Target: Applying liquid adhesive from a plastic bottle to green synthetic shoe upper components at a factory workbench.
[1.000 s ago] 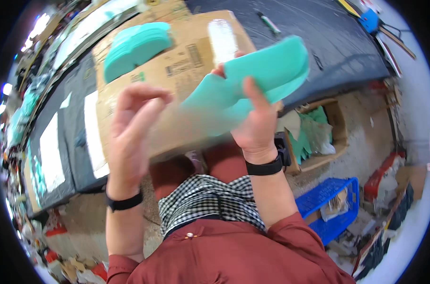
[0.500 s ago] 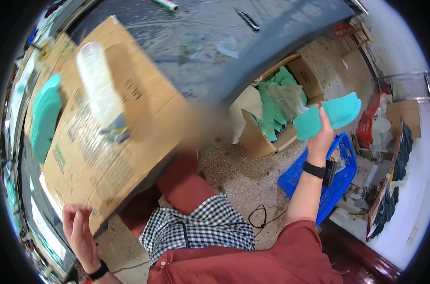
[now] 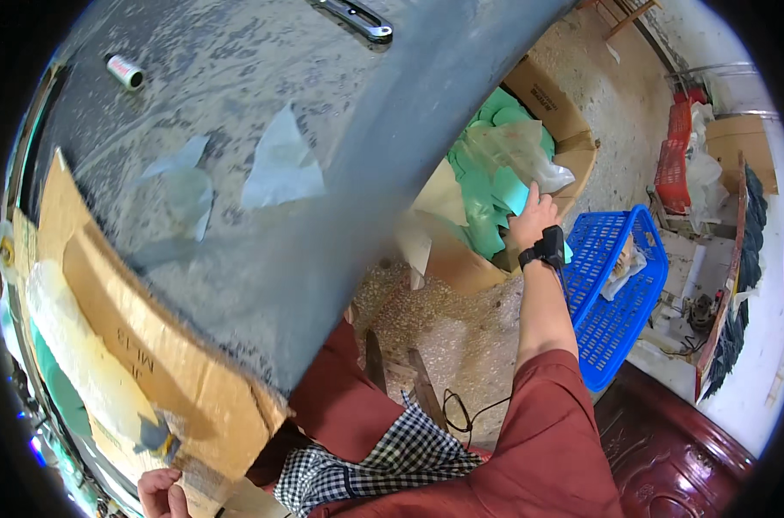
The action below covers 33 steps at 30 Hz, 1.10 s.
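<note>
Right hand (image 3: pixel 532 223) at the cardboard box (image 3: pixel 537 97) of green sheet pieces (image 3: pixel 478 192)

The right hand is over the box's near right side, fingers beside a turquoise sheet (image 3: pixel 508 188); whether they grip it cannot be told. Inside the box, a crumpled clear plastic bag (image 3: pixel 517 145) lies on the pieces. To the box's near right is a blue plastic basket (image 3: pixel 597 332); farther right of the box is a red crate (image 3: pixel 671 164). Left of the box, the dark-covered table (image 3: pixel 323 259) carries translucent scraps (image 3: pixel 280 168), a small white cylinder (image 3: pixel 126 72) and a black-and-silver hand tool (image 3: pixel 362 21). Far to the box's near left, the left hand (image 3: pixel 161 495), loosely curled, thumb apart, is beside a flat cardboard sheet (image 3: pixel 206 393).
</note>
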Available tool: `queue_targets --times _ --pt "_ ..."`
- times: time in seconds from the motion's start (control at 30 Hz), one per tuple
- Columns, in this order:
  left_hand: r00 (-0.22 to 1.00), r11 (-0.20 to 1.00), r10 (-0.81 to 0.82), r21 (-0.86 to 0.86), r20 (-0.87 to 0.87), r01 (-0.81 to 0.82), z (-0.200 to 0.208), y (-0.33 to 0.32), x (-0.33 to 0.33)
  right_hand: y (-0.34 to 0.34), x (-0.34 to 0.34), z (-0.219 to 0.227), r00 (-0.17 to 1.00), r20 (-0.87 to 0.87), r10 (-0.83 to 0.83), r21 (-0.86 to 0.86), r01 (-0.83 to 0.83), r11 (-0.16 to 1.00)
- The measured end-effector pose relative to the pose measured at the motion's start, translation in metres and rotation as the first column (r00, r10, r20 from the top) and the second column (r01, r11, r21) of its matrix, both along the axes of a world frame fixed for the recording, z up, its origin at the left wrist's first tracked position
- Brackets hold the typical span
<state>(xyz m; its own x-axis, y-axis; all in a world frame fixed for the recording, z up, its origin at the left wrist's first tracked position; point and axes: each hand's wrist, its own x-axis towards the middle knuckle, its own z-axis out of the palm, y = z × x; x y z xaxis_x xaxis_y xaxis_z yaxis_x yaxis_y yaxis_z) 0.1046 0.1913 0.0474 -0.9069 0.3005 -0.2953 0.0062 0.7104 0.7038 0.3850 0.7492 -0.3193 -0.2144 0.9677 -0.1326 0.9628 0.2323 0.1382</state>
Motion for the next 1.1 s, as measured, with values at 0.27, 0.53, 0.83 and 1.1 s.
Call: queue_targets --times 0.27,0.53,0.83,1.1 --pt "0.983 0.981 0.184 -0.062 0.001 -0.184 -0.002 -0.002 -0.008 -0.009 -0.004 -0.082 0.974 -0.023 0.224 -0.224 -0.224 0.949" --pt "0.978 0.978 0.199 -0.046 -0.063 -0.202 -0.002 0.018 -0.01 -0.033 -0.055 -0.134 0.173 -0.672 -0.72 -0.726 0.036 0.686" --pt "0.99 0.994 0.1 -0.025 -0.097 -0.103 -0.003 0.023 -0.005 -0.079 -0.106 -0.125 0.365 -0.914 -0.174 -0.234 -0.128 0.964" --pt "0.99 0.989 0.078 -0.114 -0.115 -0.091 -0.002 0.015 -0.004 -0.047 -0.177 -0.044 0.432 -0.821 0.374 0.223 -0.361 0.905"
